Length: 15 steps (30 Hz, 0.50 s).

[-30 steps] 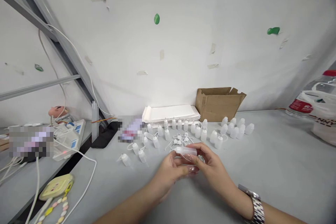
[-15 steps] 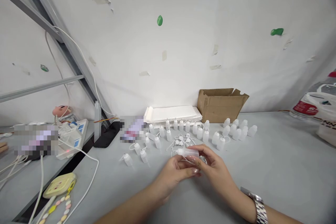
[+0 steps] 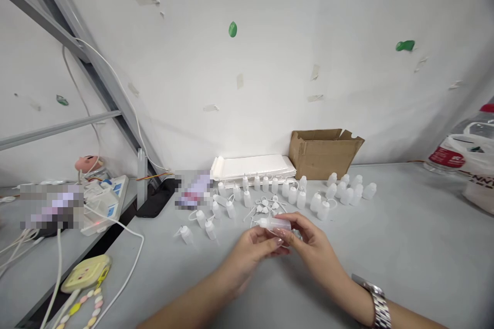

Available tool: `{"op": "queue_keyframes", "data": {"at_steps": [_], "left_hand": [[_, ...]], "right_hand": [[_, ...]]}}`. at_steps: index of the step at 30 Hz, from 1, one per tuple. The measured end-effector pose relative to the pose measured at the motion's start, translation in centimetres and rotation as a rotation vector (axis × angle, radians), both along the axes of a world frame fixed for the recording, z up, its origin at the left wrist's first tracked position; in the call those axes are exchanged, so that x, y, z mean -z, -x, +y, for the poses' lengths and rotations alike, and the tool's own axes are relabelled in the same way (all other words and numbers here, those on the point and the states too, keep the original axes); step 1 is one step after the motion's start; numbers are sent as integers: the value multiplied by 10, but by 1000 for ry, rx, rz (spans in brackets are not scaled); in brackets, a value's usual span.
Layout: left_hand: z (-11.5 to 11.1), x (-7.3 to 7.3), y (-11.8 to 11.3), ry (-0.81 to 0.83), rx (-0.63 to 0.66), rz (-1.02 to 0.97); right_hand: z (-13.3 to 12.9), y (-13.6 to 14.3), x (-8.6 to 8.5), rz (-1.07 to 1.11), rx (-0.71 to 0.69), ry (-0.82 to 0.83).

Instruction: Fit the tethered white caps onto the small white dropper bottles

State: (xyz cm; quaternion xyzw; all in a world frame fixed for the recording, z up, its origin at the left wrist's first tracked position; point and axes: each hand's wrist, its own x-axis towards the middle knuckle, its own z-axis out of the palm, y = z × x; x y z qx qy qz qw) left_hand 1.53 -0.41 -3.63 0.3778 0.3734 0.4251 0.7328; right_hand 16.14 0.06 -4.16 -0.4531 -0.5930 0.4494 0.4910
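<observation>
A small translucent bottle (image 3: 280, 223) lies sideways between my hands, its white capped end pointing left. My right hand (image 3: 309, 241) grips its body between thumb and fingers. Close against its underside is my left hand (image 3: 257, 249), thumb and fingers drawn together; whether they pinch part of it is hard to see. Just behind the bottle lies a small pile of white caps with loops (image 3: 265, 206). Several capped bottles (image 3: 230, 209) stand to the left and behind. Another group of bottles (image 3: 346, 195), seemingly without looped caps, stands at the right.
A cardboard box (image 3: 322, 157) and flat white packages (image 3: 254, 167) rest against the wall. A black phone (image 3: 156, 200), cables and a yellow device (image 3: 87, 272) are at the left. A large plastic bottle (image 3: 447, 157) stands far right.
My left thumb has shifted slightly left and up toward the bottle, closer to my right fingertips. The bottle remains in my right hand, and the whole view has shifted slightly.
</observation>
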Motion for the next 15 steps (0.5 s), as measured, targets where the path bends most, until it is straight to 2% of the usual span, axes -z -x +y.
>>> {"op": "queue_keyframes", "data": {"at_steps": [6,9,15], "left_hand": [[0,0,0,-15,33,-12],[0,1,2,40,54,-39],[4,3,8,94,-4,-19]], "right_hand": [[1,0,3,-6,31,12],[2,-2,2,-15,59,-10],[6,-7,2,-61,145,-106]]}}
